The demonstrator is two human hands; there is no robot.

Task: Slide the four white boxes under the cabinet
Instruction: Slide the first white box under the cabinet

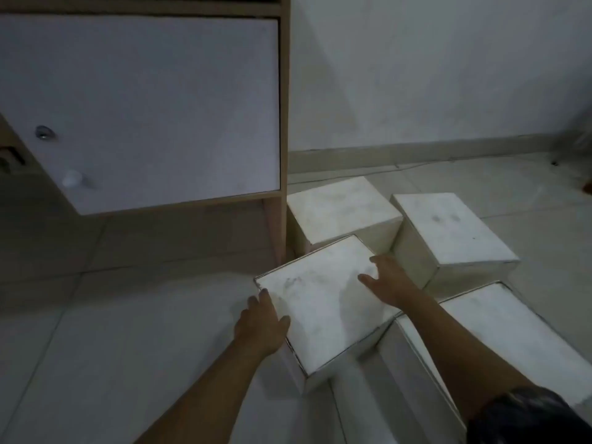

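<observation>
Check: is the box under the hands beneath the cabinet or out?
Out: the box lies in front of the cabinet, left hand and right hand on it.

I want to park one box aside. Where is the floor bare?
Bare floor lies left of the middle box, before and under the cabinet. Right of the cabinet's leg it is crowded: three more boxes press close.

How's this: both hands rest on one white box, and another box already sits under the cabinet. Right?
No. The head view shows no box under the cabinet; the other three sit right of it. The left hand and right hand do rest on one white box.
</observation>
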